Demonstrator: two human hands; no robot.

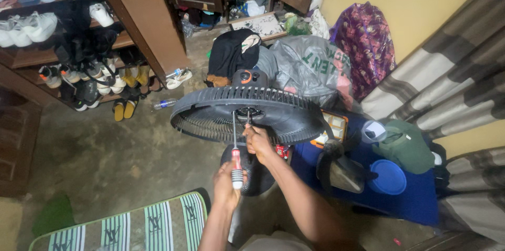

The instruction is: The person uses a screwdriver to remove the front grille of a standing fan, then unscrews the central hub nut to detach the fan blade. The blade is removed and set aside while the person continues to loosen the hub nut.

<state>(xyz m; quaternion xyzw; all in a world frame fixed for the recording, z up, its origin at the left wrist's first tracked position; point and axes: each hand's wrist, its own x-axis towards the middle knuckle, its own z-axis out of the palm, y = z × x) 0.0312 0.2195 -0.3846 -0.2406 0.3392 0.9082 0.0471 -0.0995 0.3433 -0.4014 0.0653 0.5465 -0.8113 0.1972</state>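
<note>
Fan hub: the black hub (249,112) sits at the centre of the rear fan guard (210,111), which lies tilted, face up, over the concrete floor (105,151).
Screwdriver: the red-and-grey-handled screwdriver (236,148) has its long axis running from 6 o'clock up to 12 o'clock, with its tip at or just beside the hub; I cannot tell if it is seated in a screw.
Left hand: the left hand (226,188) is wrapped closed round the screwdriver handle, below the hub at 6 o'clock, the farther of the two.
Right hand: the right hand (259,139) is the nearer, just under the hub at about 5 o'clock, fingers pinched on something small there, too small to make out.
Around: a fan base (247,169) is under the guard, a blue sheet (410,198) with a blue lid (388,176) lies at 3 o'clock, a shoe rack (68,56) at 10 o'clock, and a striped cushion (131,227) at 7 o'clock.
</note>
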